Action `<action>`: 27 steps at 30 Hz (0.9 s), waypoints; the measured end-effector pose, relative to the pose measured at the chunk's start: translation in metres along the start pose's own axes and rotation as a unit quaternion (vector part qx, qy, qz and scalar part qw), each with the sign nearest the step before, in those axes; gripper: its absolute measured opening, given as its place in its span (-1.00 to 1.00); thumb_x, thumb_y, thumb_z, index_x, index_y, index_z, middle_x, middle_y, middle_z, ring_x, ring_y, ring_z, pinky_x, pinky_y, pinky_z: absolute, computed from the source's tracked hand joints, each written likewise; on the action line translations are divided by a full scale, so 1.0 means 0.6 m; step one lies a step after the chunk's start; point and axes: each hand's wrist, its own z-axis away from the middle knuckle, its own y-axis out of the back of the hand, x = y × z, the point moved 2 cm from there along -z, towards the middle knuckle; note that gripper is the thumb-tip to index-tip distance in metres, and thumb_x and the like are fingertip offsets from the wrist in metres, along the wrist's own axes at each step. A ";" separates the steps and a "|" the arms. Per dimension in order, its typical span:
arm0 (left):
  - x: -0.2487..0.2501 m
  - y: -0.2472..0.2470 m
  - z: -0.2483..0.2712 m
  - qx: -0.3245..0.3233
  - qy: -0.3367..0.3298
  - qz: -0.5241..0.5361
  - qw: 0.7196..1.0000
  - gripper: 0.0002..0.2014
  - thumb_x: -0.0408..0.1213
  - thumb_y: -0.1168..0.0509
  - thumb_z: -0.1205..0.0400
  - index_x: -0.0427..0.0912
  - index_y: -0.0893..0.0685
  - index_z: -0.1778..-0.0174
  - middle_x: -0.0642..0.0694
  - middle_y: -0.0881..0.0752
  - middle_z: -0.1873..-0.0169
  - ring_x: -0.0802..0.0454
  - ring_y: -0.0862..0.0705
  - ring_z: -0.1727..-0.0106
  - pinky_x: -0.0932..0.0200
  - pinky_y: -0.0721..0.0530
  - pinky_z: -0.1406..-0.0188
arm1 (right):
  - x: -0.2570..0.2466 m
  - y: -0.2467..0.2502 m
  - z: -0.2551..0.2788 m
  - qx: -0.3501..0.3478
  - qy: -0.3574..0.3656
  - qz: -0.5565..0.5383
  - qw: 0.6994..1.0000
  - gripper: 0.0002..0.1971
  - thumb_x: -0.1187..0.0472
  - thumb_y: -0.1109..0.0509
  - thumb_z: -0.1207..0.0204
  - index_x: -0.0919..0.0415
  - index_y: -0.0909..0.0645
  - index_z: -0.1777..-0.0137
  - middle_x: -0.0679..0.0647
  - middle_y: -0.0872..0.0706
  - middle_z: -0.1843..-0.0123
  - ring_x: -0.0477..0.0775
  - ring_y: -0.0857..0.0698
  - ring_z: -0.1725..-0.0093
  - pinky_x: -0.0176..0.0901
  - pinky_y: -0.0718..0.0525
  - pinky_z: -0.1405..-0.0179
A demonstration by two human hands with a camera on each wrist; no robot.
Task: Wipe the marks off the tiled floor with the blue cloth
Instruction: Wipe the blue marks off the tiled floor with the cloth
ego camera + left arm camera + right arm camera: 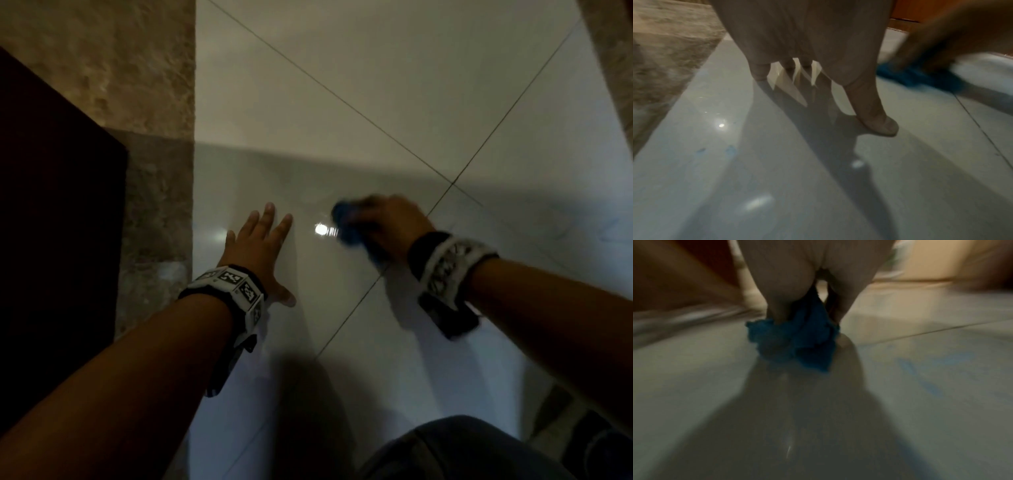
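Note:
My right hand [383, 222] grips a bunched blue cloth [346, 222] and presses it on the white tiled floor [342, 102]; both are blurred by motion. In the right wrist view the blue cloth [797, 340] hangs crumpled under my curled fingers [781, 308]. Faint blue marks [931, 369] smear the tile to the right of the cloth there. My left hand [260, 240] lies flat on the floor with fingers spread, left of the cloth. The left wrist view shows small blue marks [729, 150] on the tile and the cloth [920, 78] at the right.
A brown marbled border strip [157, 205] runs along the left of the white tiles, with a dark wooden panel [51, 205] beyond it. Grout lines cross near my right hand. My knee [462, 448] is at the bottom edge.

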 end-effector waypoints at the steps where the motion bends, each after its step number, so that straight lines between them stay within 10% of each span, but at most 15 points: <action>1: 0.000 -0.001 0.000 0.002 0.000 -0.001 1.000 0.40 0.21 -0.61 -0.21 0.13 0.37 -0.65 -0.03 0.44 -0.64 -0.12 0.30 -0.68 -0.29 0.08 -0.61 | 0.015 0.003 -0.025 0.055 -0.043 -0.017 0.997 -0.67 0.21 -0.34 -0.56 0.03 -0.64 -0.31 0.14 -0.59 -0.38 0.24 -0.55 -0.33 -0.17 -0.42 -0.31; 4: 0.001 0.002 0.003 0.003 0.000 -0.002 1.000 0.39 0.20 -0.61 -0.22 0.13 0.36 -0.65 -0.03 0.44 -0.64 -0.12 0.30 -0.68 -0.29 0.08 -0.60 | -0.008 -0.009 -0.016 0.086 -0.054 -0.020 0.995 -0.69 0.21 -0.38 -0.52 0.09 -0.68 -0.26 0.26 -0.62 -0.33 0.40 -0.62 -0.20 -0.04 -0.52 -0.25; 11: 0.001 0.000 -0.001 0.000 0.002 0.009 1.000 0.41 0.20 -0.62 -0.20 0.13 0.37 -0.65 -0.02 0.45 -0.63 -0.12 0.32 -0.68 -0.29 0.12 -0.60 | -0.059 -0.046 0.100 -0.109 0.225 0.059 0.966 -0.51 0.11 -0.64 -0.23 -0.08 -0.67 -0.19 0.09 -0.72 -0.18 0.19 -0.68 0.14 -0.02 -0.69 0.31; 14: -0.001 0.001 -0.001 0.004 -0.002 0.011 1.000 0.40 0.19 -0.62 -0.21 0.14 0.36 -0.66 -0.02 0.44 -0.64 -0.11 0.33 -0.68 -0.29 0.12 -0.60 | -0.022 -0.015 0.007 0.011 0.109 0.014 0.994 -0.75 -0.02 -0.46 -0.43 -0.03 -0.73 -0.09 0.07 -0.77 0.02 0.13 -0.73 0.12 -0.07 -0.66 0.06; 17: -0.001 0.002 0.002 -0.002 -0.001 0.011 1.000 0.40 0.19 -0.62 -0.22 0.14 0.37 -0.65 -0.02 0.45 -0.63 -0.11 0.33 -0.67 -0.29 0.12 -0.60 | -0.017 -0.007 -0.029 0.078 -0.017 0.031 0.996 -0.68 0.06 -0.35 -0.55 0.04 -0.66 -0.28 0.20 -0.58 -0.36 0.33 -0.59 -0.25 -0.06 -0.45 -0.33; 23: -0.001 0.002 0.001 -0.003 0.007 0.012 1.000 0.42 0.18 -0.64 -0.18 0.14 0.37 -0.65 -0.03 0.45 -0.63 -0.12 0.32 -0.68 -0.30 0.11 -0.60 | -0.074 -0.055 0.136 -0.089 0.233 0.004 0.968 -0.81 0.07 -0.41 -0.44 0.03 -0.74 -0.02 0.16 -0.72 -0.11 0.26 -0.71 0.09 0.05 -0.71 0.10; 25: 0.001 0.001 -0.002 -0.004 0.011 0.005 1.000 0.43 0.19 -0.64 -0.17 0.15 0.38 -0.65 -0.03 0.45 -0.63 -0.12 0.32 -0.68 -0.30 0.10 -0.60 | -0.054 -0.060 0.158 -0.186 0.240 0.028 0.952 -0.71 0.13 -0.47 -0.43 -0.01 -0.70 -0.17 0.15 -0.65 -0.28 0.29 -0.66 -0.07 0.04 -0.69 -0.01; 27: 0.002 0.002 -0.004 -0.002 0.013 0.004 1.000 0.43 0.19 -0.64 -0.18 0.14 0.39 -0.65 -0.03 0.45 -0.63 -0.13 0.31 -0.68 -0.30 0.10 -0.60 | -0.034 -0.030 0.129 -0.142 0.206 0.026 0.968 -0.73 0.04 -0.36 -0.50 -0.08 -0.68 -0.18 0.11 -0.68 -0.19 0.16 -0.69 -0.06 -0.06 -0.66 -0.01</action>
